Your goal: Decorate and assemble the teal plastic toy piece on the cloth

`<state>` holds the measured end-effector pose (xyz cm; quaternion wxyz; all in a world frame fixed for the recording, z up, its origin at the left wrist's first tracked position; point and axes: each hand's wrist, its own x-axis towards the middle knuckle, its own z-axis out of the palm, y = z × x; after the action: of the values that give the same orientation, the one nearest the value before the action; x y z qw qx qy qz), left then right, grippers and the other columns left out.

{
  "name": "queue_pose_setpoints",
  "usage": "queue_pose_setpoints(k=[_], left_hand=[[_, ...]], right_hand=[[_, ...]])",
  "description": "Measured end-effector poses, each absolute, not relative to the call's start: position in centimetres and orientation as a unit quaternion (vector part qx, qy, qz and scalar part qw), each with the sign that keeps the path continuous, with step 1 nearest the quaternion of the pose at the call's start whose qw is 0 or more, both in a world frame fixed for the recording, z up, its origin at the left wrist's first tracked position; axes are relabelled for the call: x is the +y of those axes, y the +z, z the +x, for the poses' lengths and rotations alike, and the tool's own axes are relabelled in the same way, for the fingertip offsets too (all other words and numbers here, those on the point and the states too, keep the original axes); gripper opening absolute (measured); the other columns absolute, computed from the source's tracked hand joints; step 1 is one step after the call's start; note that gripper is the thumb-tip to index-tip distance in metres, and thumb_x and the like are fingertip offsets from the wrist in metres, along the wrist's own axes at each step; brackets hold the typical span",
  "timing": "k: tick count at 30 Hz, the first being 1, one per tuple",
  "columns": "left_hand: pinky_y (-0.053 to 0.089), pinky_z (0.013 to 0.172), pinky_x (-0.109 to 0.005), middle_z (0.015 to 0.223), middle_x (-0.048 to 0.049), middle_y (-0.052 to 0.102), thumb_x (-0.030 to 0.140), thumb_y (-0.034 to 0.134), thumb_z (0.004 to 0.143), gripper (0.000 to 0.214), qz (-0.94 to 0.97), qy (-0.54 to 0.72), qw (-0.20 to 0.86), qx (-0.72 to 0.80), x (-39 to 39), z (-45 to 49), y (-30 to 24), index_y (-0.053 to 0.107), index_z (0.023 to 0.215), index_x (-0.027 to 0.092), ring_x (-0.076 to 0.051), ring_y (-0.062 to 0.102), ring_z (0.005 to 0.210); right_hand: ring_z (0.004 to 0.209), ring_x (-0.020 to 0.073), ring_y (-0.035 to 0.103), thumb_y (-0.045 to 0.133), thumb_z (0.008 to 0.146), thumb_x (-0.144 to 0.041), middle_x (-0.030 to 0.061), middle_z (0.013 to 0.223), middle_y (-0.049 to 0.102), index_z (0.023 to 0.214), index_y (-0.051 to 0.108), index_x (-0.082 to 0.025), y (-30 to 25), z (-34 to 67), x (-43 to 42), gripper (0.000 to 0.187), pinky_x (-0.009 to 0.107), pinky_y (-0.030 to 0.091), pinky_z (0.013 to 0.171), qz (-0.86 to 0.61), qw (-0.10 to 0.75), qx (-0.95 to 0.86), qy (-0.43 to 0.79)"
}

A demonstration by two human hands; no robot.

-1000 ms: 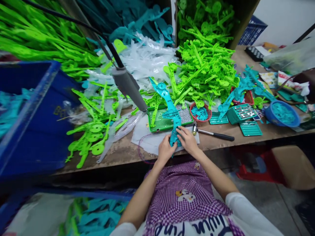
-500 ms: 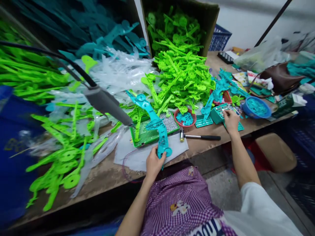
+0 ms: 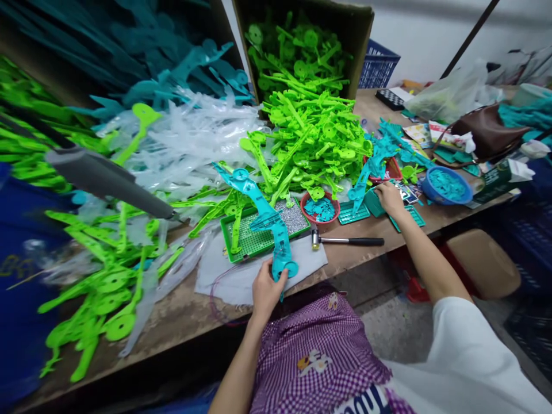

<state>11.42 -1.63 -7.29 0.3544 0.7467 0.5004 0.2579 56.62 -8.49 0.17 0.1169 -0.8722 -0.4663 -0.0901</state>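
Observation:
My left hand grips the rounded lower end of a long turquoise plastic part, its thumb and fingers closed on it. The part slants up and away over a green perforated tray that also holds small silvery pieces. Over at the right, my right hand is at a turquoise basket, its fingers bent together at the rim. Their tips are partly hidden, so anything in them does not show. A hammer lies on the table between my hands, its head on a white cloth.
Bright green plastic parts heap up behind the tray. A grey electric screwdriver hangs at the left. A red bowl and a blue bowl hold turquoise pieces. The table's front edge runs close to me.
My right hand has shifted left over the turquoise basket's rim. The hanging screwdriver has swung left, away from the tray. My left hand still holds the turquoise part in nearly the same pose.

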Motion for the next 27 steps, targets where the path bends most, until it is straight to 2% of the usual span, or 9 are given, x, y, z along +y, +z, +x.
queue_pose_setpoints(k=[8,14,19,27], left_hand=[[0.050,0.067,-0.030,0.081,-0.0018,0.070,0.042,0.062,0.075,0.037,0.748,0.267,0.363,0.488,-1.7,11.4,-7.2,0.061,0.106,0.021,-0.021,0.065,0.071],[0.050,0.069,-0.030,0.087,-0.0022,0.070,0.038,0.064,0.076,0.036,0.750,0.265,0.375,0.476,-1.8,11.3,-7.1,0.060,0.107,0.021,-0.020,0.065,0.072],[0.050,0.072,-0.030,0.092,-0.0040,0.071,0.035,0.064,0.077,0.036,0.754,0.259,0.372,0.476,-1.9,11.3,-7.1,0.060,0.109,0.020,-0.020,0.065,0.076],[0.050,0.075,-0.030,0.091,-0.0040,0.071,0.032,0.065,0.078,0.035,0.755,0.254,0.367,0.480,-2.0,11.3,-7.1,0.061,0.111,0.020,-0.020,0.065,0.079]], right_hand=[[0.097,0.0277,0.061,0.049,0.090,-0.020,0.0167,0.105,0.068,0.103,0.066,-0.013,1.9,57.0,-8.4,0.023,0.034,0.044,0.080,-0.861,0.032,-0.507,-0.036],[0.096,0.0281,0.062,0.043,0.093,-0.021,0.0196,0.107,0.067,0.105,0.063,-0.010,2.1,56.3,-8.6,0.026,0.033,0.042,0.077,-0.855,-0.032,-0.514,-0.058],[0.097,0.0292,0.061,0.039,0.094,-0.021,0.0202,0.109,0.067,0.108,0.063,-0.009,2.1,55.4,-8.5,0.030,0.033,0.041,0.074,-0.862,-0.044,-0.500,-0.075],[0.088,0.0291,0.062,0.037,0.095,-0.022,0.0216,0.109,0.066,0.111,0.064,-0.008,2.0,55.0,-8.4,0.034,0.034,0.040,0.069,-0.868,-0.040,-0.486,-0.096]])
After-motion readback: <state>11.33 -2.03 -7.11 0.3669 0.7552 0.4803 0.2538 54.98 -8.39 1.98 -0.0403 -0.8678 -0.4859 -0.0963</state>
